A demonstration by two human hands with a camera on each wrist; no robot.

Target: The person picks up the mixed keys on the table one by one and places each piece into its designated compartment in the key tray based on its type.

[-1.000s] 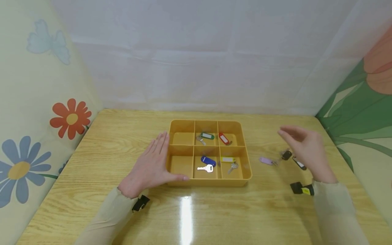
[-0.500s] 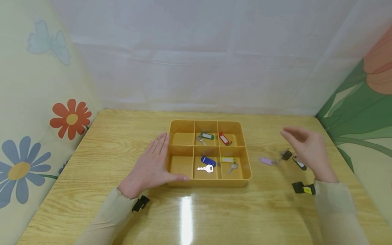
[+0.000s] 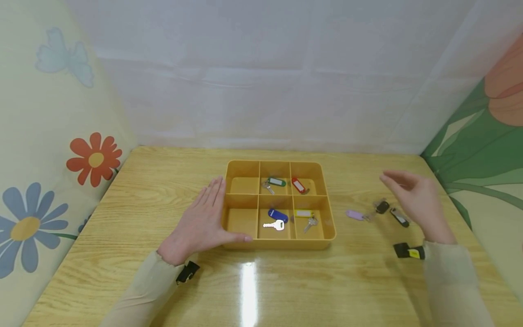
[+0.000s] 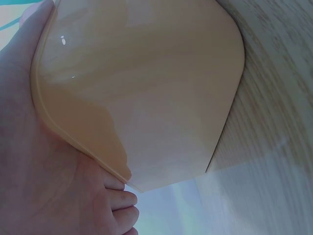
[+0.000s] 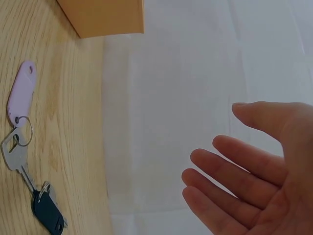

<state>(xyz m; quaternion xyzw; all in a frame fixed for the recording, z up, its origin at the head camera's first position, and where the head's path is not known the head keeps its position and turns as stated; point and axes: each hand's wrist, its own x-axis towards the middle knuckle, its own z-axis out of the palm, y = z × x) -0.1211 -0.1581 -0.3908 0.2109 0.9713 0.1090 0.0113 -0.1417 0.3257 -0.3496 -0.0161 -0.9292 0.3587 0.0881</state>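
My left hand (image 3: 199, 221) rests against the left wall and front-left corner of a yellow six-compartment tray (image 3: 278, 244), fingers straight and thumb along the front rim. My right hand (image 3: 416, 200) hovers right of the tray with relaxed fingers and nothing in it. On the table near it lie a key with a lilac tag (image 3: 355, 215), a key with a black tag (image 3: 382, 207) and a dark tag with a pale label (image 3: 399, 217). In the tray are keys with a green tag (image 3: 276, 181), a red tag (image 3: 298, 185), a blue tag (image 3: 278, 215) and a yellow tag (image 3: 304, 213).
The tray stands on a wood-grain table (image 3: 163, 181). A white sheet (image 3: 253, 81) hangs behind it. Flower-printed panels flank the table at left (image 3: 32, 113) and right (image 3: 482, 145). Black straps with fittings show at both wrists.
My right hand has drifted slightly to the right, uncovering more of the dark labelled tag. The left hand, tray and keys have not moved.
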